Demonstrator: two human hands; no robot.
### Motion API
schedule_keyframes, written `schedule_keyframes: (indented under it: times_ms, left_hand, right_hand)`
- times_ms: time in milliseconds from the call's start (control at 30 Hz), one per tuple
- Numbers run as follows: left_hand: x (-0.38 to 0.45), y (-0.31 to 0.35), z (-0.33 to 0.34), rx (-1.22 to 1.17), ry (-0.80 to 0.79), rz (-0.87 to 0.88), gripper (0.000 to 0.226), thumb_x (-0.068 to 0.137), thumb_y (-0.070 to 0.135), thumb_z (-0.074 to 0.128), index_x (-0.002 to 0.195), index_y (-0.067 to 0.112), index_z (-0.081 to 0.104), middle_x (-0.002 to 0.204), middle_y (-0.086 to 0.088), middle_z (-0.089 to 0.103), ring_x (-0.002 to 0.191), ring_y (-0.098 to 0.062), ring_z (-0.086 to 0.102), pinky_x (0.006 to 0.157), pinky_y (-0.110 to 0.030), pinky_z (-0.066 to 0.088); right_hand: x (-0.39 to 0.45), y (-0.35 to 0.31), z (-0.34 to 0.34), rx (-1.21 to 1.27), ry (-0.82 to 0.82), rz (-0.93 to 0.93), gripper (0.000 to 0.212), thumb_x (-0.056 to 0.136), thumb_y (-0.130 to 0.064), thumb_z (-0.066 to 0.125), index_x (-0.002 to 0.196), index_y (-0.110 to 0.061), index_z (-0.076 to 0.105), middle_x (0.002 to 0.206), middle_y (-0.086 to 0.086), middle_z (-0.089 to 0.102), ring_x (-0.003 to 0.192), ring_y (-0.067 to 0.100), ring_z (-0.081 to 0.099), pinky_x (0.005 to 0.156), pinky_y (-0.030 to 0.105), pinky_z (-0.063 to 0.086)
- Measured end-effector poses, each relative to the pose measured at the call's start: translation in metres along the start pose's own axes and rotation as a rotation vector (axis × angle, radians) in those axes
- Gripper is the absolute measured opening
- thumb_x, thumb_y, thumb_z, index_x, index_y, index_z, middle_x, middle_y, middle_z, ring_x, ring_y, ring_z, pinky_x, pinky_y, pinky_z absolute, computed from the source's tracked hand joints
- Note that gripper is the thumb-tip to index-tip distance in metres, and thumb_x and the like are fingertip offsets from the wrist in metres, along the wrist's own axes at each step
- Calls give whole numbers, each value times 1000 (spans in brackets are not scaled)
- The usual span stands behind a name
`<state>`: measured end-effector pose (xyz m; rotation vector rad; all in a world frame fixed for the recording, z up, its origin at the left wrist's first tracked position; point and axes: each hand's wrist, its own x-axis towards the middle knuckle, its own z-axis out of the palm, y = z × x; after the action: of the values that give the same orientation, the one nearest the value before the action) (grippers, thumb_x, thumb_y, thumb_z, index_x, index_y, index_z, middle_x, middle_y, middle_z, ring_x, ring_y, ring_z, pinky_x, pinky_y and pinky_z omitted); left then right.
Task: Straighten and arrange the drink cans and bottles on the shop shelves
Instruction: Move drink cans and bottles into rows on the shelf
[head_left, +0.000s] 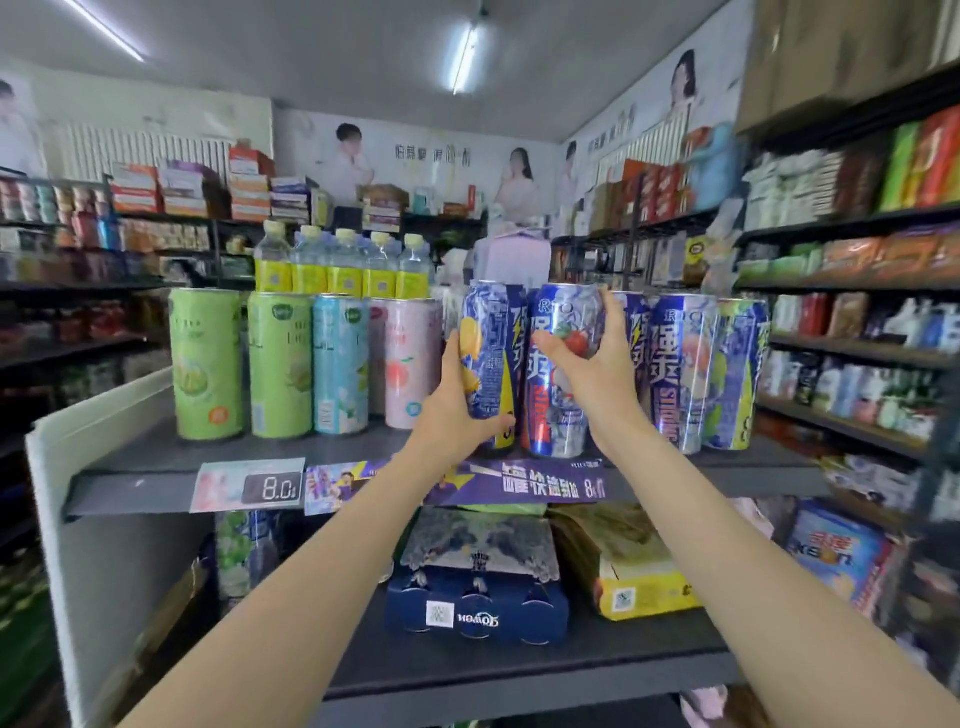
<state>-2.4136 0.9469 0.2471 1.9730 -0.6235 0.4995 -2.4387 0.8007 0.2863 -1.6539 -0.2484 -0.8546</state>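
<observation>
Landmark: the lemon can (491, 353), a tall blue can standing at the front of the top shelf (156, 457), near its middle.

Handling. The cans are probably thin aluminium: stiff when full, easily dented by a hard squeeze, smooth and likely slippery on the printed wall. Judged full, each has moderate weight. Take hold around the mid-body with fingers and thumb on opposite sides; turn the can about its upright axis to bring the label forward. Do not grip the rim.

Hand state. The left hand (457, 410) is wrapped around the lower part of the lemon can, thumb on its left wall and the palm low against the can. The right hand (597, 364) grips the red can (553, 374), which stands touching the right side of the lemon can; the thumb lies across its front and the fingers reach over the upper right shoulder. Both hands are clamped, one can each.

Position. Both held cans are upright or nearly so; whether their bases rest on the shelf cannot be told. Further blue cans (691, 374) continue the row to the right of the red can. Left of the lemon can stand pink (410, 364), light-blue and green cans (208, 364); bottles (343, 265) stand behind those.
</observation>
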Motion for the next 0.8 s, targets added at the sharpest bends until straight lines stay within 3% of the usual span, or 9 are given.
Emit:
schedule_keyframes:
  times_ms: [133,267,400,633,800]
  left_hand:
    - [3,-7,-1,-43,78,30,104,76,9,75,148,14,1,125,19,26,113,5,29,88,-8,29]
    - [2,-11,-3,-13,113,-25,106,78,15,74,148,22,-6,142,8,29,123,-8,37,86,-13,30]
    - [3,-13,-1,28,197,-67,106,79,17,73,149,21,-6,145,-7,34,128,-21,40,90,-24,31]
    - [1,-11,1,73,229,-73,106,77,20,75,149,21,-4,139,-9,40,124,-20,43,87,-25,32]
    - [-3,-1,-3,105,186,-96,103,80,20,72,149,19,-4,149,-3,31,130,-19,38,77,-12,27]
  right_hand:
    - [-2,8,3,-60,-39,17,81,85,-28,68,147,-27,16,147,-5,30,121,6,42,90,11,35]
    - [-21,33,-10,-146,-201,119,81,88,-16,63,149,-25,10,150,-4,29,126,13,40,94,23,31]
    - [-21,39,-14,-207,-305,170,84,88,-24,64,149,-26,8,151,-5,30,135,17,35,111,38,30]
    - [-18,30,-2,-335,-315,146,86,91,-25,60,150,-16,-2,155,2,19,140,21,26,107,34,28]
    - [-16,31,7,-365,-302,140,88,90,-25,61,149,-11,-3,156,7,16,141,25,22,109,36,25]
